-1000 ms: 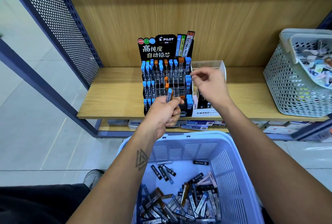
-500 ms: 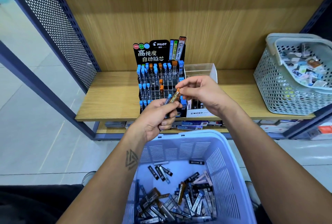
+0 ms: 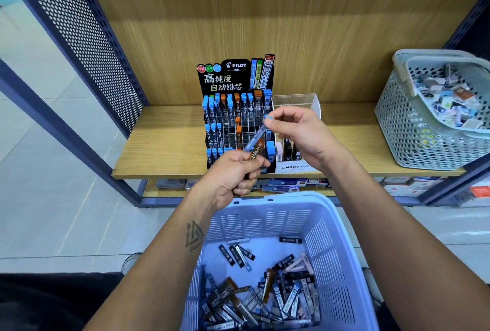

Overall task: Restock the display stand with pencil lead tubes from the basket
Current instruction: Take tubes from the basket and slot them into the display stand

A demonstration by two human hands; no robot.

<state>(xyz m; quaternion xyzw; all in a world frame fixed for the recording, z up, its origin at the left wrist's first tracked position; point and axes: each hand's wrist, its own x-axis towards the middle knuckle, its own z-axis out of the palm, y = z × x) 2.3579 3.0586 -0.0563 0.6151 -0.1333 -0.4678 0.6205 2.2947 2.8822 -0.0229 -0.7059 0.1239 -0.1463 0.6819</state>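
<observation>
Down at the bottom, the lilac basket sits nearest, a jumble of pencil lead tubes heaped on its floor, a few lying apart toward its far wall. Just above its far rim, the left hand is curled tight round a small bunch of tubes, an orange-brown tube poking out past the knuckles. Up and right, the right hand pinches the blue-capped end of a clear tube between thumb and fingers; that tube slants down, its lower end at the left hand's bunch. Behind both hands, on the wooden shelf, stands the black display stand, blue and orange caps filling the back row, several slots lower down bare. Beside it, a clear box. Far right, a grey basket of small packets.
</observation>
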